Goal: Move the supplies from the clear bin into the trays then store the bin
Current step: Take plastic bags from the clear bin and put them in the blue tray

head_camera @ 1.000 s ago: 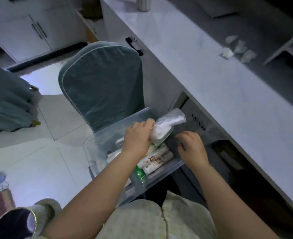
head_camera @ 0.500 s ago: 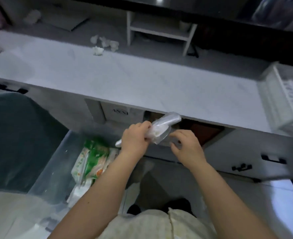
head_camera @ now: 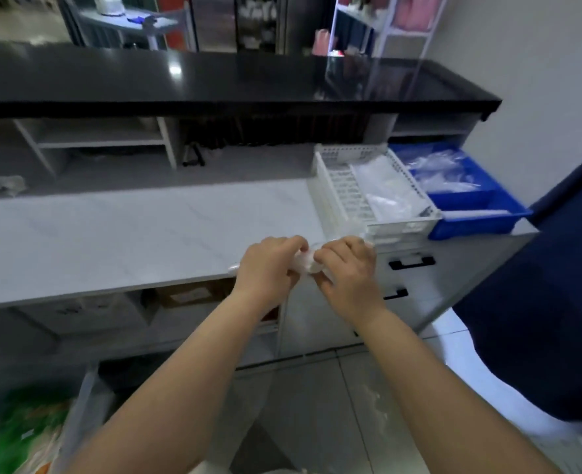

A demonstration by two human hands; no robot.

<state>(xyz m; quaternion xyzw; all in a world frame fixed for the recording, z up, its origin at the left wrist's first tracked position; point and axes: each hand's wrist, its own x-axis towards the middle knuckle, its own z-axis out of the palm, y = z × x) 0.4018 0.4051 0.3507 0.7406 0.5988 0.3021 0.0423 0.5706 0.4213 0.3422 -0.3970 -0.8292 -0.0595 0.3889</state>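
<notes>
Head view. Both hands meet over the front edge of the white marble counter [head_camera: 129,230], just before the white slatted tray [head_camera: 400,228]. Between them is a small clear plastic packet [head_camera: 305,263], held off the counter surface. It carries no print that can be made out.

The left hand [head_camera: 269,268] has its fingers curled over the packet's left end, thumb underneath. The right hand [head_camera: 346,271] pinches the packet's right end, fingertips [head_camera: 320,256] bent down onto the film. The two sets of knuckles are almost touching, and the packet is largely hidden by them.

The white slatted tray stands at the counter's right end and holds flat clear bags [head_camera: 388,189]. The blue tray [head_camera: 477,224] touches its right side and holds a crumpled pile of clear plastic [head_camera: 443,169].

The clear bin [head_camera: 84,395] is at the lower left, below counter level and well apart from the hands. Only one translucent wall shows. Inside lies a green-and-orange packet [head_camera: 16,432] whose printing is too blurred to read.

Under the counter sits a cardboard box [head_camera: 187,295] with a pale label, illegible. To its right are drawers with black handles [head_camera: 412,262]. A black upper counter [head_camera: 214,80] runs across behind.
</notes>
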